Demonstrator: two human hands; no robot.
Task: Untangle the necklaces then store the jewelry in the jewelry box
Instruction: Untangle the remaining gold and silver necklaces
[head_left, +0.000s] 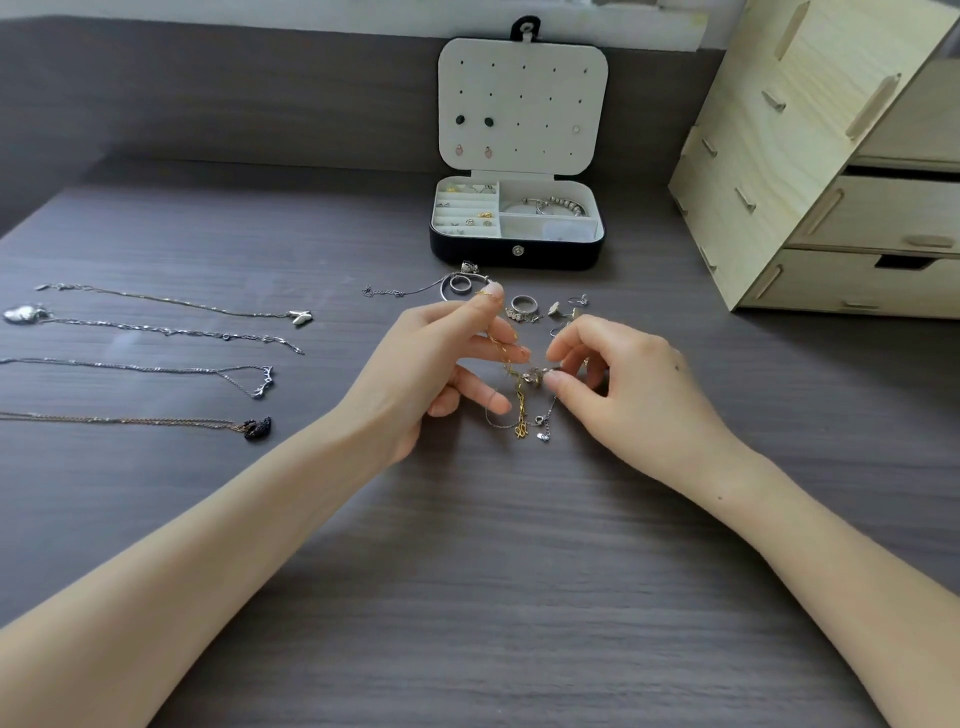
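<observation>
Starting at the far left, four necklaces lie stretched out in separate rows: a fine chain with a white pendant (300, 316), a silver chain with a chunky silver pendant (21, 314), a silver chain with a crown-shaped pendant (262, 385), and nearest, a chain with a black swan pendant (257, 429).

Moving right, a silver chain with a hoop (453, 287) lies just behind the left fingertips, and loose rings (522, 305) and small earrings (563, 310) crowd the spot between the hands and the jewelry box (517, 253). That black box stands open, well back from the hands. Studs are pinned in its pale lid (522, 104), and a beaded bracelet (558, 205) sits in the rear right compartment. Far right stands a pale plywood drawer unit (810, 171).

All of it rests on a dark grey wood-grain table (467, 571) with a matching raised back panel.

Now the action at centre! The left hand (431, 374) pinches the gold chain (500, 347), which loops over its forefinger. The right hand (623, 384) pinches the knot (534, 376) where gold and silver strands snarl together. Below the knot the loose ends hang down to the table, with a gold pendant (520, 428) and a small silver clasp (543, 420).
</observation>
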